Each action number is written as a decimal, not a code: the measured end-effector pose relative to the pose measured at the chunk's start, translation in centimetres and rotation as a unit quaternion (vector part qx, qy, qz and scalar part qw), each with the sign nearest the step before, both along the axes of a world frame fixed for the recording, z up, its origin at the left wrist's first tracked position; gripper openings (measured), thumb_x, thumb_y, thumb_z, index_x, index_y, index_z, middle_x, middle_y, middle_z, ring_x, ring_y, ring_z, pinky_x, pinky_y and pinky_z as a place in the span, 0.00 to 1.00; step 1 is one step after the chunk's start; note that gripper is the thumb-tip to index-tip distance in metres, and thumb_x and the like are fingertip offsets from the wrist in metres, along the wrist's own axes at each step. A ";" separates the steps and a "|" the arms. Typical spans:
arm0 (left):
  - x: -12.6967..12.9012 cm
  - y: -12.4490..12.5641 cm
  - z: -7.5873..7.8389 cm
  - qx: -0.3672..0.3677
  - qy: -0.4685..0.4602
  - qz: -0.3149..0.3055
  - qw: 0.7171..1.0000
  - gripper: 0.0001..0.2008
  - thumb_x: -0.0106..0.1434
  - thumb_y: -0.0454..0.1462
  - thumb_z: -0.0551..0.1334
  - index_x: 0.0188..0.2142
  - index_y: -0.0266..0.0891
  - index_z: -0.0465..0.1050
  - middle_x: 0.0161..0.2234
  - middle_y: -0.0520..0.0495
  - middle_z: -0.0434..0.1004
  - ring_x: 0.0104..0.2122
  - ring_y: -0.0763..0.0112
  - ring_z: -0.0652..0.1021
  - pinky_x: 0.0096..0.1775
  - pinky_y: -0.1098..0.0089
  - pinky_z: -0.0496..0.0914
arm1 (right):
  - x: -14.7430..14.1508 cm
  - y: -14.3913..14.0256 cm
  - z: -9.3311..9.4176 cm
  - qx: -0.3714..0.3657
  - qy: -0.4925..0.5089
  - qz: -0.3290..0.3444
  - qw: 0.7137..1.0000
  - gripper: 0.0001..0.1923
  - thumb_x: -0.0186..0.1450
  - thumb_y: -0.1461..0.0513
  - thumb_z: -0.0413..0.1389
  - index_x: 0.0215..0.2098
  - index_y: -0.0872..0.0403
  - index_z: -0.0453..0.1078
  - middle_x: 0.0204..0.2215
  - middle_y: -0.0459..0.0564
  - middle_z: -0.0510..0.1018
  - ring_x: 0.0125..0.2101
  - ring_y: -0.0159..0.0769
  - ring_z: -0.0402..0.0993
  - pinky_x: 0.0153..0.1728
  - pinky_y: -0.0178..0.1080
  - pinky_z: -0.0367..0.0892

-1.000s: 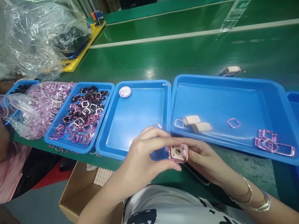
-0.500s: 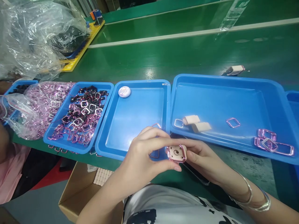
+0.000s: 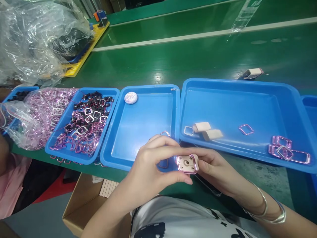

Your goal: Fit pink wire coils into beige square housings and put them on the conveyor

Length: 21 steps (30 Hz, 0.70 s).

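Note:
Between my two hands is a small beige square casing (image 3: 186, 163) with rounded corners, a round hole in its middle and a shiny pink frame around its edge. My left hand (image 3: 158, 162) grips it from the left, thumb below and fingers above. From the right, my right hand (image 3: 214, 168) holds its other side with thumb and fingers. The casing's far side is hidden by my fingers. Just beyond my hands lie the middle blue tray (image 3: 141, 125), with a speckled white oval object (image 3: 130, 98), and the large blue tray (image 3: 230, 96), holding beige blocks (image 3: 212, 134) and pink frames (image 3: 282, 148).
On the left, a blue tray (image 3: 49, 144) holds black wired parts and pink frames, beside a plastic bag of pink frames (image 3: 42, 115). A cardboard box (image 3: 74, 201) stands below the table edge. Another beige piece (image 3: 253, 73) lies behind the large tray. A person's pink sleeve (image 3: 10, 188) shows at left.
The view has shifted slightly. Both hands keep their hold on the casing, which appears tilted a little differently.

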<state>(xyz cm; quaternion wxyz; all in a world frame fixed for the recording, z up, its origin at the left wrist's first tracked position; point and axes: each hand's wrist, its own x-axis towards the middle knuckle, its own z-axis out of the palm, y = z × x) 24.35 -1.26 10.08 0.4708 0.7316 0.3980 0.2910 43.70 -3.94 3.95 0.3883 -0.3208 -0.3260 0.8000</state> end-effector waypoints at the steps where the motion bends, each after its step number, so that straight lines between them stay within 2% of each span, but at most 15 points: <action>1: 0.0 0.0 0.0 -0.002 0.000 0.001 1.000 0.22 0.50 0.41 0.72 0.47 0.49 0.76 0.38 0.52 0.73 0.41 0.71 0.73 0.43 0.71 0.68 | 0.0 0.0 0.0 -0.001 -0.001 -0.001 1.000 0.16 0.61 0.54 0.62 0.47 0.46 0.77 0.28 0.47 0.79 0.32 0.37 0.73 0.42 0.41 0.68; 8: 0.1 -0.3 -0.2 -0.049 -0.007 0.025 0.998 0.21 0.50 0.38 0.73 0.44 0.53 0.77 0.36 0.52 0.73 0.38 0.70 0.74 0.40 0.69 0.68 | -0.1 -0.2 -0.2 -0.022 -0.013 -0.011 1.000 0.17 0.59 0.52 0.63 0.45 0.48 0.78 0.31 0.49 0.81 0.31 0.37 0.75 0.39 0.40 0.70; 14: -0.1 -0.6 -0.5 -0.088 -0.024 0.049 0.995 0.19 0.49 0.38 0.73 0.42 0.50 0.79 0.33 0.51 0.74 0.36 0.69 0.74 0.39 0.69 0.68 | -0.3 -0.4 -0.5 -0.002 -0.023 -0.023 0.999 0.16 0.59 0.53 0.63 0.45 0.47 0.77 0.32 0.49 0.82 0.34 0.37 0.76 0.41 0.40 0.70; 19: -0.1 -0.7 -0.6 -0.093 -0.033 0.050 0.994 0.18 0.49 0.36 0.73 0.41 0.49 0.79 0.33 0.52 0.73 0.35 0.70 0.74 0.39 0.69 0.69 | -0.2 -0.6 -0.6 0.017 -0.049 -0.025 0.998 0.17 0.59 0.52 0.63 0.45 0.48 0.77 0.35 0.50 0.83 0.35 0.39 0.77 0.40 0.41 0.71; 21: 0.0 -0.8 -0.7 -0.081 -0.024 0.049 0.995 0.18 0.50 0.37 0.73 0.41 0.50 0.79 0.35 0.51 0.73 0.38 0.69 0.74 0.41 0.68 0.69 | -0.2 -0.7 -0.7 0.023 -0.058 -0.023 0.998 0.18 0.59 0.52 0.63 0.46 0.48 0.77 0.37 0.51 0.83 0.37 0.40 0.77 0.41 0.42 0.71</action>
